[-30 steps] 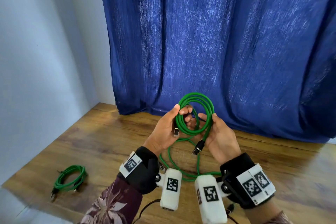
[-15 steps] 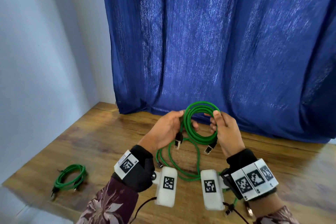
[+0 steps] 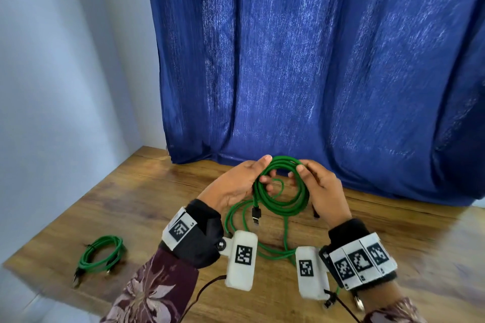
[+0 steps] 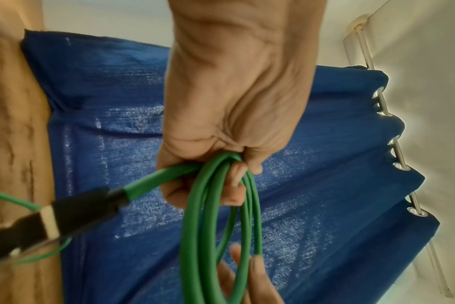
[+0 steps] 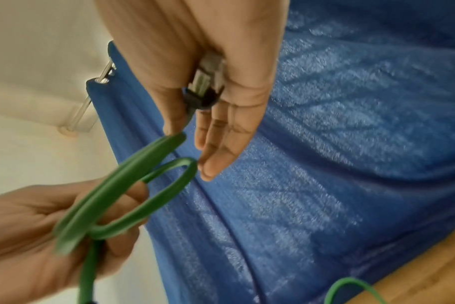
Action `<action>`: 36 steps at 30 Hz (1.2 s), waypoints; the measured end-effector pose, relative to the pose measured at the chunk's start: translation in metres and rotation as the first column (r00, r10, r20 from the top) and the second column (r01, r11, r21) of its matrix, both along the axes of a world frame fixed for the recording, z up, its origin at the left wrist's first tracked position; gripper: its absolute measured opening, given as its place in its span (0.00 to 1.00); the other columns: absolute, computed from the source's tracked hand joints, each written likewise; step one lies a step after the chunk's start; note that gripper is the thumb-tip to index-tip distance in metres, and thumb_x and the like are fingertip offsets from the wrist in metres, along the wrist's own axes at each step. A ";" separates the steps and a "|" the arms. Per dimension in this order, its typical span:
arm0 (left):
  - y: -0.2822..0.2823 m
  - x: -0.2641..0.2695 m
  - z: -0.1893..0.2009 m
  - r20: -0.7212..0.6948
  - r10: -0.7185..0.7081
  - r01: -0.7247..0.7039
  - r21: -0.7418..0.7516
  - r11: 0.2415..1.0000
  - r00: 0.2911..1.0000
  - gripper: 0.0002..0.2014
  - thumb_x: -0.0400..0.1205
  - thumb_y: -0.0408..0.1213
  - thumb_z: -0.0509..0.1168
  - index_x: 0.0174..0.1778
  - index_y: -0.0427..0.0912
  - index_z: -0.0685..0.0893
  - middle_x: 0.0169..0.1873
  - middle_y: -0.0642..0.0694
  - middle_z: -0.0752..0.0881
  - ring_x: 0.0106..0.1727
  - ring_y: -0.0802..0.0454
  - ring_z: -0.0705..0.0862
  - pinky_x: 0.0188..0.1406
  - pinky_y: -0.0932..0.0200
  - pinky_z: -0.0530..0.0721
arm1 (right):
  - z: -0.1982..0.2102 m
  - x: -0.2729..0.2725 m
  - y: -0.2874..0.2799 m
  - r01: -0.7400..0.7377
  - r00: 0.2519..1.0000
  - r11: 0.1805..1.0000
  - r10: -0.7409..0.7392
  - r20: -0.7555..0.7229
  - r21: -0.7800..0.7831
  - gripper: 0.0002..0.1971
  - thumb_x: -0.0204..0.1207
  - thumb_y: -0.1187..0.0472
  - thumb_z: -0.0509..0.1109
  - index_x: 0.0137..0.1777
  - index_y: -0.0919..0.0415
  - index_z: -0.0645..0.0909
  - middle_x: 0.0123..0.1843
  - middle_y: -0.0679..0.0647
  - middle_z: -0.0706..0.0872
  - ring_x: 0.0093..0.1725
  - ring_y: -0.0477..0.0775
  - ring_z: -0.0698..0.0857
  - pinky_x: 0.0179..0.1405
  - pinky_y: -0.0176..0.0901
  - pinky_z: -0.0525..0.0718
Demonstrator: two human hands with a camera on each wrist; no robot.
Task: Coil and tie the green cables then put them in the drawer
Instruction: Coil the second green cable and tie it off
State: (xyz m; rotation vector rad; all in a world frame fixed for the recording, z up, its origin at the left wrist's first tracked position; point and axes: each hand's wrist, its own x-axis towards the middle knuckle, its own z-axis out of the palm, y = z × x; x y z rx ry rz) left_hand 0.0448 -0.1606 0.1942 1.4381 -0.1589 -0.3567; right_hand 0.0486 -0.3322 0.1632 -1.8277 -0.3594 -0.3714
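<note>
A green cable coil [image 3: 282, 199] is held in the air above the wooden table [image 3: 126, 199], between both hands. My left hand [image 3: 244, 182] grips the coil's left side, fingers curled round its strands [image 4: 221, 197]. A black plug [image 3: 256, 215] hangs below that hand [image 4: 73, 207]. My right hand [image 3: 319, 186] holds the coil's right side, with the cable's other black plug [image 5: 204, 92] tucked in its palm and its fingers fairly straight. A small loop [image 5: 166, 189] of cable sticks out between the hands. Another green cable [image 3: 252, 241] lies loose on the table under the hands.
A tied green cable bundle [image 3: 101, 253] lies near the table's left front corner. A blue curtain [image 3: 315, 60] hangs along the table's far edge, and a pale wall [image 3: 52, 86] stands on the left. No drawer is in view.
The coil has tipped from nearly upright to lying flatter. My right hand moved from the coil's lower edge up to its far right side. The left hand kept its grip.
</note>
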 end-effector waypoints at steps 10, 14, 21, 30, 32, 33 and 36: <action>0.002 0.010 -0.007 0.049 0.309 -0.304 -0.081 0.949 0.950 0.21 0.88 0.46 0.48 0.33 0.40 0.74 0.13 0.55 0.67 0.17 0.62 0.73 0.17 0.69 0.75 | -0.003 -0.014 0.002 0.345 0.895 0.931 -0.288 0.340 -0.122 0.11 0.64 0.64 0.80 0.39 0.59 0.79 0.29 0.43 0.81 0.32 0.38 0.82 0.32 0.32 0.78; 0.000 0.012 -0.009 0.157 0.362 -0.366 -0.008 0.931 0.919 0.21 0.88 0.46 0.48 0.33 0.40 0.75 0.12 0.55 0.69 0.18 0.62 0.73 0.22 0.70 0.75 | -0.004 -0.020 0.013 0.268 0.943 0.945 -0.216 0.254 -0.190 0.12 0.63 0.66 0.80 0.40 0.59 0.79 0.30 0.45 0.82 0.37 0.44 0.82 0.35 0.37 0.82; 0.001 0.011 -0.006 0.330 0.354 -0.420 0.156 0.894 0.875 0.21 0.88 0.46 0.48 0.33 0.43 0.75 0.19 0.54 0.71 0.25 0.56 0.75 0.38 0.57 0.72 | 0.006 -0.021 0.014 0.167 0.981 0.979 -0.153 0.116 -0.117 0.11 0.67 0.69 0.77 0.47 0.61 0.81 0.38 0.47 0.86 0.37 0.45 0.86 0.41 0.34 0.84; -0.014 0.003 -0.003 0.431 0.266 -0.358 0.146 0.922 0.862 0.18 0.88 0.42 0.47 0.34 0.43 0.73 0.20 0.54 0.67 0.24 0.58 0.73 0.31 0.69 0.72 | 0.005 -0.011 0.017 0.217 0.968 0.976 -0.213 0.133 -0.012 0.09 0.67 0.71 0.77 0.38 0.58 0.82 0.33 0.46 0.86 0.34 0.33 0.85 0.37 0.22 0.79; -0.015 0.003 -0.005 0.448 0.235 -0.342 0.174 0.923 0.862 0.18 0.88 0.42 0.46 0.35 0.43 0.73 0.22 0.53 0.67 0.26 0.56 0.73 0.32 0.67 0.72 | 0.002 -0.010 0.018 0.235 0.961 0.971 -0.237 0.143 0.029 0.10 0.65 0.72 0.78 0.38 0.58 0.82 0.33 0.47 0.86 0.33 0.36 0.85 0.37 0.25 0.81; -0.014 0.003 -0.006 0.452 0.225 -0.337 0.183 0.924 0.863 0.18 0.88 0.42 0.46 0.35 0.43 0.72 0.23 0.53 0.68 0.26 0.55 0.73 0.31 0.68 0.72 | 0.002 -0.011 0.017 0.245 0.958 0.968 -0.250 0.141 0.049 0.11 0.63 0.71 0.79 0.39 0.58 0.82 0.35 0.48 0.86 0.33 0.40 0.85 0.38 0.28 0.82; -0.011 0.002 -0.007 0.469 0.193 -0.329 0.226 0.917 0.862 0.18 0.88 0.43 0.47 0.35 0.43 0.73 0.23 0.54 0.68 0.26 0.56 0.74 0.31 0.68 0.72 | -0.004 -0.005 0.014 0.359 0.925 0.933 -0.355 0.133 -0.013 0.22 0.59 0.69 0.82 0.52 0.60 0.80 0.47 0.53 0.80 0.38 0.41 0.79 0.42 0.32 0.79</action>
